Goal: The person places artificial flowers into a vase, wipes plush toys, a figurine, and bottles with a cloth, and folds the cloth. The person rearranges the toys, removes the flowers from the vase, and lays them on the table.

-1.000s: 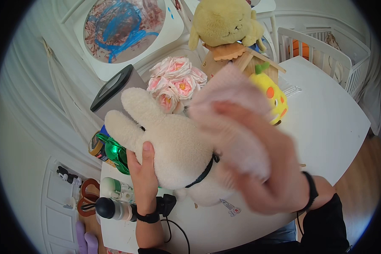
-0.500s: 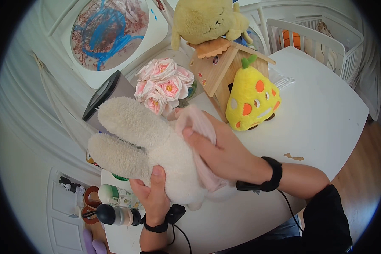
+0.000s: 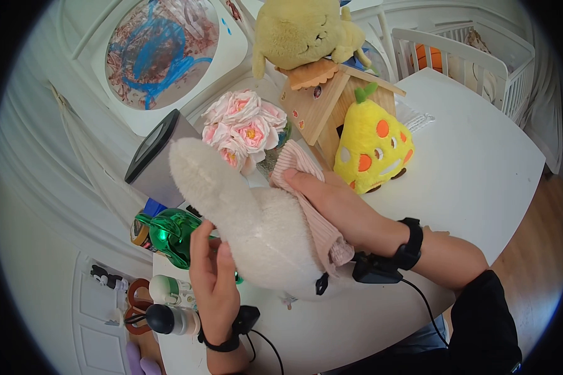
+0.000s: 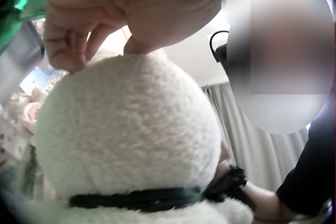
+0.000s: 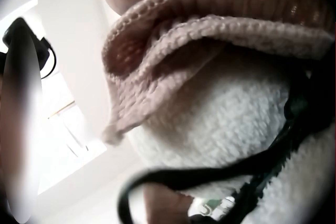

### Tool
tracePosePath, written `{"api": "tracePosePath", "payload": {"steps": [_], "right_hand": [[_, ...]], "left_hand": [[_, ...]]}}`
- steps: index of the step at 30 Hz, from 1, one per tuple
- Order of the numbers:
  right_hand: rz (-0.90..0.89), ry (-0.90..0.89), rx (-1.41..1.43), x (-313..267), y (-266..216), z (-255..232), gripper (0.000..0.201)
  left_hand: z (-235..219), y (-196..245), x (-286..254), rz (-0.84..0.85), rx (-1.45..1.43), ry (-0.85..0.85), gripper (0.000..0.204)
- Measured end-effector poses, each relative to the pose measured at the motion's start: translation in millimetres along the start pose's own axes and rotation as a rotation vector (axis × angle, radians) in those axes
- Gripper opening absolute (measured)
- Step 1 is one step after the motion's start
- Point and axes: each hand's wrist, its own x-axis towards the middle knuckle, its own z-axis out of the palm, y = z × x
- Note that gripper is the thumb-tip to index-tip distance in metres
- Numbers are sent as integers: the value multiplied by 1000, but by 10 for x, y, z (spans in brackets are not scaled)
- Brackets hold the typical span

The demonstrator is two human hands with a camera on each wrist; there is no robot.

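A white plush rabbit [image 3: 269,231] is held up over the table, one long ear pointing to the upper left. At the edge of its head, my left hand [image 3: 213,278] grips it with fingertips and thumb pressed into the plush, as the left wrist view shows. A ribbed pink cloth [image 3: 322,231] drapes over the rabbit's right side. My right hand [image 3: 325,197] holds this cloth against the plush; its fingertips are hidden. Around the rabbit's neck runs a dark band [image 4: 147,199], tied at one side.
Beyond the rabbit stand pink flowers [image 3: 244,128], a grey bin-like container [image 3: 156,156], a wooden house [image 3: 322,103] and a yellow plush [image 3: 372,147]. To the left are a shiny green object [image 3: 172,234] and bottles [image 3: 172,319] on the white table [image 3: 481,162].
The right hand has brought the pink cloth from above the rabbit onto its side. The rabbit has turned, showing one ear instead of two. The left hand has shifted its fingers along the head.
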Motion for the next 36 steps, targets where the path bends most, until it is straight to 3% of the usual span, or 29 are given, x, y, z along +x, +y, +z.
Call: {"api": "tracePosePath", "payload": {"steps": [2,4,5,6,7,8,13,15,17,19,21,22,24,25,26,28,29,30,31,32,33,34,35,36], "right_hand": [[-98,40,-58,-80,82,112,44],[-551,-1,-396,-166,243,255,44],[-549,-8,-399,-240,289,318,44],[-733,-37,-630,-334,313,382,51],[-915,-62,-860,-381,321,411,60],[-915,-57,-861,-376,322,406,60],[-1062,-19,-893,-181,312,234,64],[-1025,3,-805,-61,293,134,59],[-986,24,-714,-9,235,74,53],[-634,18,-317,-8,123,74,38],[-605,-39,-319,-27,-22,16,36],[-572,-96,-323,-31,-67,-21,35],[-593,-106,-411,-8,-102,-84,36],[-615,-123,-500,-5,-107,-101,37],[-614,-123,-499,-17,-100,-105,37],[-473,-331,-528,-48,-90,-103,43],[-473,-331,-529,-31,-70,-119,43],[-355,-361,-482,11,-27,-148,42],[-237,-392,-434,45,11,-168,43],[-238,-395,-433,65,12,-196,43],[-113,-378,-444,84,-9,-243,43],[10,-357,-455,101,-12,-285,44],[7,-356,-459,165,58,-343,44],[-69,-389,-556,279,184,-431,41]], "left_hand": [[-34,82,-79,47,-47,-77,60],[-35,115,-141,188,-55,-205,68],[-43,129,-166,109,-25,-179,80],[-11,144,-166,109,-27,-175,80],[46,163,-151,2,-161,-27,82],[74,172,-136,-106,-294,117,85],[94,-1,-210,37,-330,121,88],[69,-97,-195,145,-145,70,92],[-18,-181,-341,60,-130,61,93],[-103,-246,-369,-26,-110,54,93],[-181,-362,-289,301,-254,-166,88],[-240,-412,-66,300,-255,-171,88],[-297,-434,523,782,-297,-875,77],[-190,-329,487,746,-338,-813,58],[-85,-213,355,745,-338,-813,58],[48,-55,94,225,-232,-386,92],[112,-160,199,384,116,-250,47],[46,-167,206,386,117,-251,47],[-39,-125,207,337,34,-409,70],[-78,-46,203,284,-50,-565,97],[-67,-13,174,284,-48,-562,97],[-21,16,145,141,-112,-534,94],[11,34,136,1,-178,-505,90],[14,27,158,6,-179,-508,90]]}}
